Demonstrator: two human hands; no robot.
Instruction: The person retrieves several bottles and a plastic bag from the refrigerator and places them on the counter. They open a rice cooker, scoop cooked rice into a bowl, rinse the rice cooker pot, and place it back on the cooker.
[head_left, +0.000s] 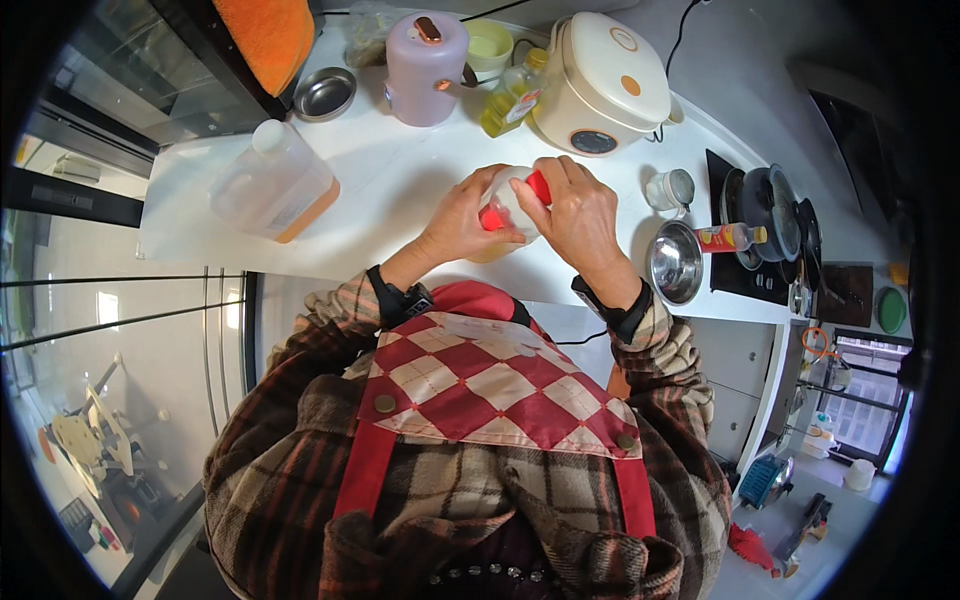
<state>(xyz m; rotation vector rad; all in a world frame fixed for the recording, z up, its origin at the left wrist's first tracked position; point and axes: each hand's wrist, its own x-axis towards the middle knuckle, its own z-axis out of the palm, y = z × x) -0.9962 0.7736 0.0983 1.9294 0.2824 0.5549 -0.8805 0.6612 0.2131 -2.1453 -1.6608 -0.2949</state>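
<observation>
Above the near part of the white countertop (375, 195), both hands are on a translucent plastic container (507, 196) with red parts. My left hand (463, 217) grips its left side, thumb across the front. A red cap or handle (538, 187) is between the thumb and fingers of my right hand (574, 210); whether it is fixed to the container cannot be told. The container's lower part looks yellowish, and the fingers hide much of it. Left of my hands a large translucent jug (277, 180) with amber liquid stands on the counter.
Behind the hands are a lilac electric kettle (427, 71), a bottle of yellow-green liquid (514, 94) and a cream rice cooker (604, 82). A metal dish (325, 94) is back left. Rightward are a glass jar (669, 190), a steel bowl (676, 262), a red-labelled bottle (727, 238) and a hob with pans (769, 210).
</observation>
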